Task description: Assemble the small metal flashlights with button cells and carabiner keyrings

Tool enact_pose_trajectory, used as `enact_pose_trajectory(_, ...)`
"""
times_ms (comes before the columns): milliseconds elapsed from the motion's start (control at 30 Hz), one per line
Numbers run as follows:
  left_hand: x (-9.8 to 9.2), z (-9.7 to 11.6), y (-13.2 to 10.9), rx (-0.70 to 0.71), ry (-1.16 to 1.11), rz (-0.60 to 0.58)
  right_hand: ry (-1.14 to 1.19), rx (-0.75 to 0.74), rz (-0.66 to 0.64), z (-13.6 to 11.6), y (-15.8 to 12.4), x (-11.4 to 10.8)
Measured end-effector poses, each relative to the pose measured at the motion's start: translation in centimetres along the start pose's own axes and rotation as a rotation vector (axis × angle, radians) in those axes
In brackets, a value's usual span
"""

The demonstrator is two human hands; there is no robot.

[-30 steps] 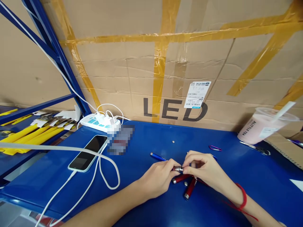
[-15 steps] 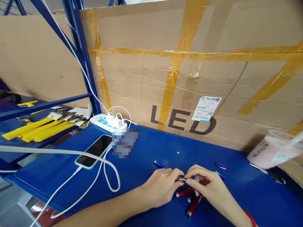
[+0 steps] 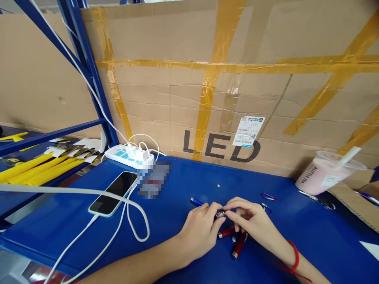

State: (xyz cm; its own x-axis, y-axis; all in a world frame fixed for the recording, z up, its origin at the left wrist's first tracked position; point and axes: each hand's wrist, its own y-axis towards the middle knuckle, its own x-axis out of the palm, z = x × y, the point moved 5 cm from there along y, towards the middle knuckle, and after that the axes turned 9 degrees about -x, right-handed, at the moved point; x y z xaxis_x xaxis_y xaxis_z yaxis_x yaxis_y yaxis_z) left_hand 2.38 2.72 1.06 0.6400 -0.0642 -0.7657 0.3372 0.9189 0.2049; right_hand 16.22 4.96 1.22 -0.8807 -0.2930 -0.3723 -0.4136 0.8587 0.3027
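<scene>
In the head view, the left hand (image 3: pixel 199 228) is pinching a small red tube (image 3: pixel 219 214) between thumb and fingers, over the blue desk (image 3: pixel 180 175). The right hand (image 3: pixel 250 217) is meeting it at the silver end with its fingertips — whether they are gripping, I cannot tell. Two red cylinders (image 3: pixel 239 246) are lying below the hands, a silver button (image 3: pixel 233 239) resting between them. A blue pen (image 3: pixel 196 201) is poking out beyond the left hand — a purple clip (image 3: pixel 269 197) is lying beyond the right.

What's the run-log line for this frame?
left hand: pinching red-and-silver piece | right hand: at its silver end | nearby: red tubes, blue tube
</scene>
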Motion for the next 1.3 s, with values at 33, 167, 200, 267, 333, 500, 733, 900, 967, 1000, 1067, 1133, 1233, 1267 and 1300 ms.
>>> enact_pose_trajectory(33, 0.1, -0.1, 0.0, -0.015, -0.032, -0.005, -0.005, 0.003, -0.004, 0.0, 0.0, -0.1)
enact_pose_trajectory(167, 0.5, -0.4, 0.1, -0.068, -0.15, -0.026, -0.034, -0.001, 0.012, 0.0, 0.0, -0.3)
enact_pose_trajectory(200, 0.5, -0.4, 0.1, -0.079, -0.172, -0.025, -0.035, -0.003, 0.019, 0.0, 0.0, -0.3)
enact_pose_trajectory(267, 0.6, -0.5, 0.0, -0.102, -0.204, -0.02, -0.034, -0.01, 0.029, -0.1, 0.0, -0.2)
enact_pose_trajectory(333, 0.7, -0.5, 0.0, -0.124, -0.222, -0.022, -0.055, -0.037, 0.043, -0.3, 0.0, -0.1)
enact_pose_trajectory(500, 1.0, -0.7, 0.1, -0.121, -0.261, -0.02, -0.221, -0.21, 0.095, -1.4, -0.1, -0.3)
enact_pose_trajectory(733, 0.5, -1.0, 0.7, -0.085, -0.41, -0.004, -0.266, -0.278, 0.134, -2.3, -0.4, -0.6)
enact_pose_trajectory(900, -0.1, -1.0, 0.9, -0.036, -0.373, 0.002, -0.185, -0.243, 0.141, -2.4, -0.5, -0.9)
enact_pose_trajectory(967, -0.2, -0.9, 1.0, 0.01, -0.385, 0.002, -0.167, -0.227, 0.145, -2.2, -0.5, -1.0)
enact_pose_trajectory(1000, -0.2, -0.9, 1.0, 0.027, -0.389, 0.003, -0.162, -0.223, 0.147, -2.2, -0.5, -1.0)
enact_pose_trajectory(1067, -0.1, -0.9, 1.1, 0.045, -0.386, 0.009, -0.167, -0.22, 0.159, -2.2, -0.5, -1.0)
enact_pose_trajectory(1133, -0.1, -0.9, 1.2, 0.042, -0.384, 0.014, -0.175, -0.219, 0.165, -2.2, -0.5, -1.1)
enact_pose_trajectory(1233, 0.0, -0.8, 1.1, 0.03, -0.382, 0.011, -0.185, -0.21, 0.165, -2.1, -0.6, -1.1)
enact_pose_trajectory(1267, 0.0, -0.8, 1.1, 0.025, -0.379, 0.011, -0.19, -0.204, 0.163, -2.1, -0.6, -1.1)
enact_pose_trajectory(1300, 0.0, -0.8, 1.0, 0.02, -0.375, 0.013, -0.196, -0.194, 0.162, -2.0, -0.6, -1.1)
